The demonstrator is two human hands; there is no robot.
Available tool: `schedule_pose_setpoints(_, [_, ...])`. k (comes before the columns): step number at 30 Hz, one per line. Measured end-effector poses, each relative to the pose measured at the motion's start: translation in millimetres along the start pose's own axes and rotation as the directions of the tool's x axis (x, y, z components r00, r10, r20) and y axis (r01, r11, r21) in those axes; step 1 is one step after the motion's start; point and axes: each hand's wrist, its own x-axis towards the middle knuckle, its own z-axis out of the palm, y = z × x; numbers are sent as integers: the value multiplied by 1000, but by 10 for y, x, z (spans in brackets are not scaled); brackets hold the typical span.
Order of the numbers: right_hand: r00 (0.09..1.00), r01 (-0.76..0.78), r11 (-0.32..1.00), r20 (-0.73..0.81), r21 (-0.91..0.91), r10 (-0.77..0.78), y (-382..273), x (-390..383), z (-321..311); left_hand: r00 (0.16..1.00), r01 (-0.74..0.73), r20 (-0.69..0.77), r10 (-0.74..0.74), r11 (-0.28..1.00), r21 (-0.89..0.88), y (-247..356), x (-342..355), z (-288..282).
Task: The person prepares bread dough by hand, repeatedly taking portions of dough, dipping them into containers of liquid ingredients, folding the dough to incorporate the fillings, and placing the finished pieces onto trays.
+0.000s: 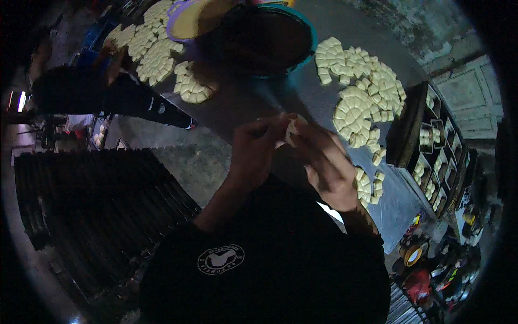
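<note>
A small pale piece of dough [294, 131] is pinched between both my hands above the metal table's edge. My left hand [252, 148] has its fingers closed around the dough's left side. From the right, the fingers of my right hand [330, 167] bend over the same piece and partly hide it. Just beyond the hands stands a teal-rimmed basin [314, 44] with a dark brown filling. On the table to the right lie cut dough pieces [353, 110] in flat rounds, some loose. Another cut dough cluster [192, 89] sits to the left of the basin.
A purple-rimmed basin [172, 31] with yellow contents stands at the far left, near more cut dough [155, 60]. Baking pans [438, 167] holding dough balls line the right side. A stack of dark trays [102, 189] fills the left. Another person [94, 89] works at far left.
</note>
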Motion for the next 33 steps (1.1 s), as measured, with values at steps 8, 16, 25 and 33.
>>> schedule_pose_setpoints(8, [986, -133, 980, 122, 150, 115, -41, 222, 288, 960, -259, 67, 274, 762, 594, 159, 3, -449])
schedule_pose_setpoints(16, [968, -234, 967, 122, 99, 221, -206, 751, 776, 951, -219, 244, 191, 971, 93, 191, 95, -1119])
schedule_pose_setpoints(25, [945, -231, 966, 261, 116, 195, -199, 1231, 1269, 946, -128, 305, 108, 991, 45, 225, 515, -1735])
schedule_pose_setpoints(33, [919, -346, 936, 175, -67, 353, -33, 1104, 1665, 902, 347, 348, -257, 910, -226, -23, 628, -1893])
